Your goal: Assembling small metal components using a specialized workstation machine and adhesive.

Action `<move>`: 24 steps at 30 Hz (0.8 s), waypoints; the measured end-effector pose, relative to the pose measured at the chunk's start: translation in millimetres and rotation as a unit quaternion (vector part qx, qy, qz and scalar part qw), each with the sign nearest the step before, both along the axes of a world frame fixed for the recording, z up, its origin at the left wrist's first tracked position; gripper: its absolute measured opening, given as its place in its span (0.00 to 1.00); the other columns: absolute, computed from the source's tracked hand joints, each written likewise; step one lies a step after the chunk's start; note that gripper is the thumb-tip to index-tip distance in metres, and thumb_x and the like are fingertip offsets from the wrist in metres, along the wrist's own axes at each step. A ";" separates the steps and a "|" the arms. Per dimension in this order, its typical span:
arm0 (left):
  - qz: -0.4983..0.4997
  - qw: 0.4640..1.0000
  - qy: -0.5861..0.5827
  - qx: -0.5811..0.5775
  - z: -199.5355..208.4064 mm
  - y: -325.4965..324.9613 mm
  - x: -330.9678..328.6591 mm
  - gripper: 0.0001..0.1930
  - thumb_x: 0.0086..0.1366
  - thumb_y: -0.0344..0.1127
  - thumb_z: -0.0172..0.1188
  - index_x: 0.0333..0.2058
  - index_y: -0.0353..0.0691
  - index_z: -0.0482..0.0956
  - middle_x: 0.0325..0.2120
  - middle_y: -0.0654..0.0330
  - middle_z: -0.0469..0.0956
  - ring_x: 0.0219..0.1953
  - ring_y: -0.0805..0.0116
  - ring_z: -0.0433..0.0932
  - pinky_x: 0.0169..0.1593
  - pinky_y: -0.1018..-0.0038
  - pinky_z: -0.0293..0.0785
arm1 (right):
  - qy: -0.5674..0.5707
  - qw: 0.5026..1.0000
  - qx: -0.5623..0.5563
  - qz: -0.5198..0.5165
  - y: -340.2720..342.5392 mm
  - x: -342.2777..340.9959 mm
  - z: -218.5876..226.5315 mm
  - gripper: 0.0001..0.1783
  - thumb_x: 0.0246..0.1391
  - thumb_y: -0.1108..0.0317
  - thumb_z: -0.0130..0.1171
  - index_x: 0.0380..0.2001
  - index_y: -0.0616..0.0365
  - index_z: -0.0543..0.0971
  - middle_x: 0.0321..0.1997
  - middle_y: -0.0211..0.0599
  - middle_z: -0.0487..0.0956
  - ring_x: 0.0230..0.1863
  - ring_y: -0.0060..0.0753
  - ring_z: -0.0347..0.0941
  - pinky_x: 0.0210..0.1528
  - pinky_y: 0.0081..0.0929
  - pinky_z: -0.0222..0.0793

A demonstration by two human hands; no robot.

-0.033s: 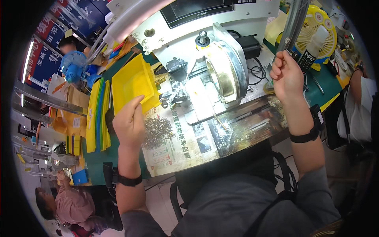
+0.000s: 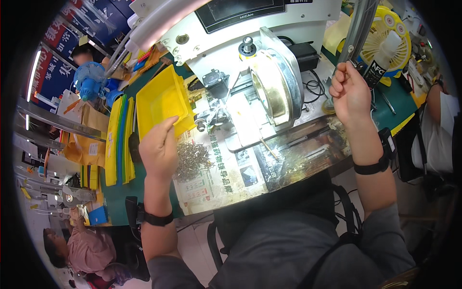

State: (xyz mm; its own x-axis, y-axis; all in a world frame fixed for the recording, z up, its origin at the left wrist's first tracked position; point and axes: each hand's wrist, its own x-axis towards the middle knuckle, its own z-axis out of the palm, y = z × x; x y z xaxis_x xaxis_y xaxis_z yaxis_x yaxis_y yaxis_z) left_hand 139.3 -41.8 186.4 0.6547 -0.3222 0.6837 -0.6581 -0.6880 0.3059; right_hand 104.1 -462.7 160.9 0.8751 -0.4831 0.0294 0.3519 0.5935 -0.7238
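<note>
My left hand (image 2: 160,151) is closed, the thumb side toward the machine, in front of the yellow plastic bin (image 2: 156,98). Its curled fingers hide whatever they may hold. Beside it, a heap of small thin metal pieces (image 2: 192,161) lies on the printed sheet (image 2: 199,195). My right hand (image 2: 350,94) is raised with its fingers curled in, and nothing shows in it. It is nearest to a dark-labelled bottle (image 2: 375,72). Between my hands stands a bench machine (image 2: 308,17) with a large round metal-rimmed wheel (image 2: 276,89) and a bright plate (image 2: 243,120).
Long yellow, green and blue strips (image 2: 120,139) lie on the green mat (image 2: 115,202) at the left. Behind them is a small blue fan (image 2: 89,79). A yellow fan (image 2: 385,41) and a metal post (image 2: 358,33) stand at the right. Another person (image 2: 91,250) sits at lower left.
</note>
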 end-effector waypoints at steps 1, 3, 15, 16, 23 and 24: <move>-0.034 0.998 -0.029 0.032 -5.9 2.6 5.9 0.09 0.64 0.24 0.59 0.42 0.34 0.84 0.24 0.54 0.79 0.25 0.66 0.77 0.31 0.72 0.71 | 0.002 1.000 0.000 0.000 1.1 -3.1 1.9 0.12 0.70 0.61 0.52 0.38 0.59 0.75 0.25 0.29 0.67 0.23 0.24 0.61 0.25 0.22 0.55; -0.041 0.993 -0.023 0.108 -22.0 -6.6 -6.7 0.09 0.63 0.24 0.59 0.40 0.33 0.84 0.26 0.50 0.80 0.27 0.60 0.79 0.33 0.70 0.73 | 0.012 0.999 0.034 0.028 5.4 -13.3 3.3 0.13 0.71 0.60 0.49 0.38 0.58 0.74 0.25 0.28 0.66 0.23 0.23 0.60 0.26 0.21 0.55; -0.105 0.983 0.147 0.043 -14.0 -46.1 -11.3 0.10 0.63 0.34 0.64 0.36 0.32 0.81 0.29 0.48 0.80 0.33 0.48 0.79 0.37 0.62 0.73 | -0.101 0.905 -0.372 0.177 173.6 -72.8 -8.4 0.09 0.65 0.68 0.57 0.41 0.64 0.75 0.31 0.34 0.76 0.31 0.23 0.72 0.36 0.26 0.69; -0.097 0.983 0.151 0.046 -20.7 -44.9 -9.4 0.09 0.65 0.35 0.63 0.35 0.32 0.82 0.28 0.49 0.80 0.31 0.48 0.79 0.36 0.61 0.72 | -0.061 0.933 -0.300 0.189 190.9 -60.3 -19.4 0.11 0.65 0.66 0.57 0.42 0.64 0.74 0.32 0.34 0.76 0.31 0.21 0.72 0.35 0.25 0.69; -0.054 0.995 0.066 0.045 -61.7 -45.9 0.7 0.13 0.70 0.37 0.60 0.30 0.34 0.81 0.23 0.50 0.77 0.27 0.49 0.76 0.32 0.59 0.70 | -0.018 0.968 -0.229 0.104 212.5 -0.4 -6.5 0.07 0.69 0.69 0.53 0.38 0.63 0.72 0.30 0.31 0.75 0.31 0.17 0.70 0.35 0.22 0.69; -0.057 0.996 0.035 0.051 -62.2 -48.3 1.4 0.13 0.70 0.37 0.59 0.29 0.34 0.81 0.23 0.50 0.76 0.27 0.49 0.76 0.31 0.59 0.69 | -0.018 0.967 -0.232 0.102 213.4 0.9 -8.3 0.07 0.69 0.69 0.53 0.38 0.63 0.72 0.30 0.31 0.75 0.31 0.17 0.70 0.35 0.22 0.69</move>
State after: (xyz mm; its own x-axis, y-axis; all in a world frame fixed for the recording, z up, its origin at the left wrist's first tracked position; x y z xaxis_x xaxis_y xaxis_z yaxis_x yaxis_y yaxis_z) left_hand 140.7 -90.2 124.1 0.6548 -0.4624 0.5979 -0.7133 -0.6398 0.2863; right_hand 105.0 -249.3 152.6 0.9455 -0.2276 0.2330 0.2909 0.2684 -0.9184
